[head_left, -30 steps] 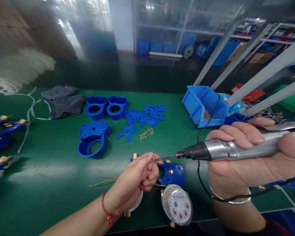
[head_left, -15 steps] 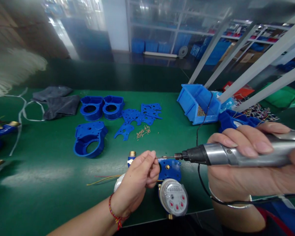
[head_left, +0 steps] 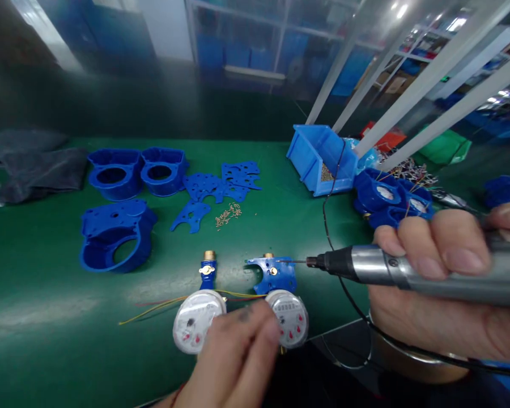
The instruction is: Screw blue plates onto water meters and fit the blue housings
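My right hand (head_left: 433,272) is wrapped around an electric screwdriver (head_left: 382,266) lying nearly level. Its thin bit points left, its tip over a blue plate (head_left: 278,275) with a brass post showing through. That plate sits at the upper end of the right water meter (head_left: 288,320). My left hand (head_left: 242,351), blurred, is in front of the two meters with fingers curled and thumb and forefinger close together; what they hold, if anything, is hidden. It partly covers the left water meter (head_left: 199,320), whose blue pipe end has a brass fitting. Yellow and red wires (head_left: 165,303) run beside the meters.
Small screws (head_left: 228,215) lie in a pile beside several flat blue plates (head_left: 204,187). Blue housings (head_left: 117,238) stand to the left, near dark cloth (head_left: 46,173). A blue bin (head_left: 318,161) is by slanted metal posts. The black cord (head_left: 327,215) crosses the table.
My left hand has come away from the screwdriver bit and moved down toward me, uncovering the plate and the left meter's top. The view has shifted; the screwdriver stays in my right hand.
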Available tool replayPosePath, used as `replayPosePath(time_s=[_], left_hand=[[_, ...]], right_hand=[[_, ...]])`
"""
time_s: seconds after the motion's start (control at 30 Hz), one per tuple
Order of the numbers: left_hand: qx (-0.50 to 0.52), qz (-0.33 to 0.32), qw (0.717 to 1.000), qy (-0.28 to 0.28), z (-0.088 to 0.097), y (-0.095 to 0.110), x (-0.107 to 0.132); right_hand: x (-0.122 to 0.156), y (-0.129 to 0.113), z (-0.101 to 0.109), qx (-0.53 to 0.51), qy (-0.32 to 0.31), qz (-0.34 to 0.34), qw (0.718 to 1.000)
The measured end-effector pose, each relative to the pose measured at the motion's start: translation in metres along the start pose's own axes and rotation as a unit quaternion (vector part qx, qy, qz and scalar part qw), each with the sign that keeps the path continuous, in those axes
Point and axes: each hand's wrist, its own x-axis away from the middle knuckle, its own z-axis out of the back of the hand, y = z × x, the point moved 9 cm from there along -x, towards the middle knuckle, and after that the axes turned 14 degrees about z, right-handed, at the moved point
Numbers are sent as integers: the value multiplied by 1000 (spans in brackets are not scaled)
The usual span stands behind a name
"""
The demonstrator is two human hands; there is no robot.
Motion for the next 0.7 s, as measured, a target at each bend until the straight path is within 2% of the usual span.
replayPosePath(time_s=[0.07,0.1,0.2,0.27,0.43,0.7], left_hand=[[-123,-162,979,7,-25,23,16],[-172,-218,961,20,-37,28,21],[-254,-309,915,44,-66,30,24],[-275,-331,902,46,-76,26,21],[-321,-339,884,37,-89,12,16],[-321,-342,883,25,-92,9,16]], right_hand=[[2,3,-15,-21,-29,-2,999],[4,7,-20,-17,-38,-4,999],[12,17,-26,6,-51,-4,999],[17,22,-27,-2,-56,1,998],[25,28,-32,-18,-78,-2,997],[30,31,-37,-18,-94,-2,995]])
